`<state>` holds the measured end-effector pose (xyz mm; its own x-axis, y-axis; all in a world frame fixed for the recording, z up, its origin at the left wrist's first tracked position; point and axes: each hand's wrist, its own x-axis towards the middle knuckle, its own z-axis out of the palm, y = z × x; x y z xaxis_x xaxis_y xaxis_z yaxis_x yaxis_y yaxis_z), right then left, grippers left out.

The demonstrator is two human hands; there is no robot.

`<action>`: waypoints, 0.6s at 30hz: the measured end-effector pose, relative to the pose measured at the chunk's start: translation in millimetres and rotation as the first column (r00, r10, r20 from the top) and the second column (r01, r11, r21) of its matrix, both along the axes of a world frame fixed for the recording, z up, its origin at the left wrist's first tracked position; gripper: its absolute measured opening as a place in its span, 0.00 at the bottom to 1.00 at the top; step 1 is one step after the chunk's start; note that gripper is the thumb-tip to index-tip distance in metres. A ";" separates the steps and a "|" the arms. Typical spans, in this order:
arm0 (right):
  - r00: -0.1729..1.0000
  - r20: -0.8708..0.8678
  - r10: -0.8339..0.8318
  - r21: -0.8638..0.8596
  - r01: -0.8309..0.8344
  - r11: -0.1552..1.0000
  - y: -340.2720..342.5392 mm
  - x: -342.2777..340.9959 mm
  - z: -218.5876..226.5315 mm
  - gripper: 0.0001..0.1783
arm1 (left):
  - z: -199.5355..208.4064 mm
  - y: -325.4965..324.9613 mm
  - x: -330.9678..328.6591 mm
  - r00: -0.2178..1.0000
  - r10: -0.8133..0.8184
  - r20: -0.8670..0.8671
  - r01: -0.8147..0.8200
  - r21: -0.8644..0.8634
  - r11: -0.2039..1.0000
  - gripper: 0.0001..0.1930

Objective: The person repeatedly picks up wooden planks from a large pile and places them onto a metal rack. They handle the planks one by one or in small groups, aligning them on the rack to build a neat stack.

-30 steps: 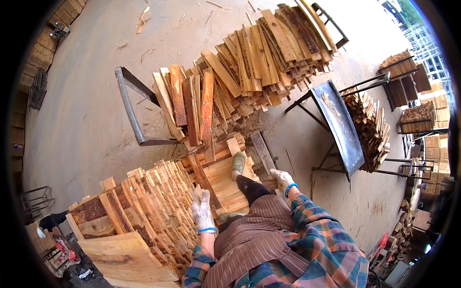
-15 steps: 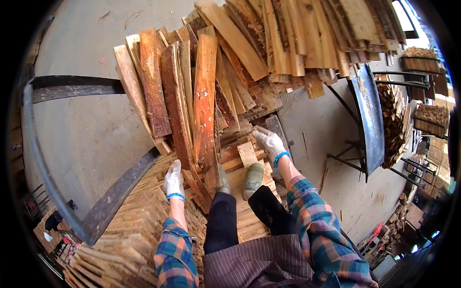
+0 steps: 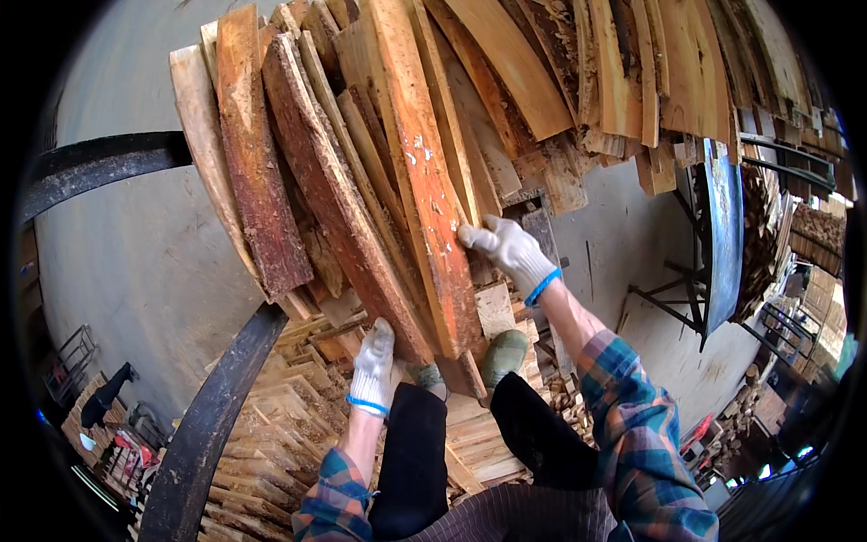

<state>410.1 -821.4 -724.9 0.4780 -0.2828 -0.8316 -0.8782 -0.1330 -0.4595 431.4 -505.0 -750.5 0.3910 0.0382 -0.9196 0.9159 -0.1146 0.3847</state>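
Note:
My left hand [image 3: 373, 363], in a white knit glove with a blue cuff, is closed at the lower left edge of a dark reddish-brown plank [image 3: 348, 203]. Part of its fingers is hidden against the wood. My right hand [image 3: 515, 253], gloved alike, grips the right edge of an orange-red bark-faced plank [image 3: 424, 172] with its fingers. The two planks lie side by side, their lower ends close to my legs. To their left, another reddish plank [image 3: 248, 144] rests on the heap beside a paler one [image 3: 200, 135].
Rough boards [image 3: 623, 63] are heaped across the far side. A dark metal frame [image 3: 217, 425] curves along the left, and a blue-grey metal stand [image 3: 722, 244] is at the right. Stacked boards [image 3: 280, 443] lie lower left. My green shoe [image 3: 503, 355] is on wood pieces.
Both hands have come onto the planks. The lower ends of the reddish-brown and orange-red planks have swung right and toward me. My view has shifted closer to the heap.

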 end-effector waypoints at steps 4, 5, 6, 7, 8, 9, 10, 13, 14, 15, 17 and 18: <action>0.924 0.239 -0.297 0.092 0.283 0.955 13.6 -7.6 -60.3 0.47 | -28.2 -9.0 21.9 0.958 -0.215 0.190 0.243 -0.139 0.960 0.28; 0.842 0.329 -0.428 0.130 0.409 0.903 21.6 -14.9 -76.8 0.46 | -24.9 -21.6 23.8 0.983 -0.109 0.146 0.138 -0.209 0.968 0.33; 0.806 0.359 -0.470 0.178 0.435 0.883 21.7 -18.2 -84.5 0.48 | -16.2 -32.4 25.7 0.996 -0.011 0.091 0.035 -0.263 0.964 0.38; 0.851 0.284 -0.441 0.180 0.405 0.897 14.4 -17.2 -78.0 0.49 | -8.9 -40.9 25.5 0.996 0.087 0.029 -0.073 -0.316 0.946 0.43; 0.882 0.262 -0.392 0.160 0.361 0.919 12.5 -20.1 -86.1 0.50 | 0.6 -46.0 26.0 0.999 0.029 0.040 -0.015 -0.306 0.952 0.47; 0.906 0.247 -0.343 0.142 0.316 0.938 6.3 -24.5 -93.2 0.50 | 12.7 -58.3 28.6 1.000 0.027 0.015 -0.020 -0.330 0.944 0.47; 0.881 0.289 -0.374 0.098 0.361 0.927 6.9 -26.6 -85.4 0.51 | 24.2 -63.1 27.7 0.999 0.036 -0.018 -0.040 -0.351 0.935 0.47; 0.877 0.221 -0.427 0.187 0.392 0.901 4.0 -28.2 -27.9 0.45 | 56.6 -55.9 16.1 1.000 -0.022 -0.022 0.012 -0.385 0.923 0.47; 0.884 0.161 -0.439 0.212 0.404 0.890 1.5 -36.0 -7.6 0.44 | 87.5 -58.8 10.3 0.996 -0.048 -0.074 0.016 -0.390 0.921 0.47; 0.886 0.105 -0.452 0.239 0.418 0.876 2.7 -46.2 7.6 0.43 | 120.9 -62.2 5.6 0.990 -0.077 -0.118 0.024 -0.395 0.918 0.47; 0.853 0.179 -0.491 0.175 0.463 0.869 25.1 -70.4 62.0 0.40 | 156.0 -31.4 -31.9 0.948 -0.299 0.106 0.316 -0.232 0.920 0.41; 0.916 0.051 -0.398 0.192 0.382 0.904 25.2 -82.4 99.9 0.39 | 171.8 -9.0 -56.0 0.941 -0.316 0.123 0.332 -0.136 0.933 0.38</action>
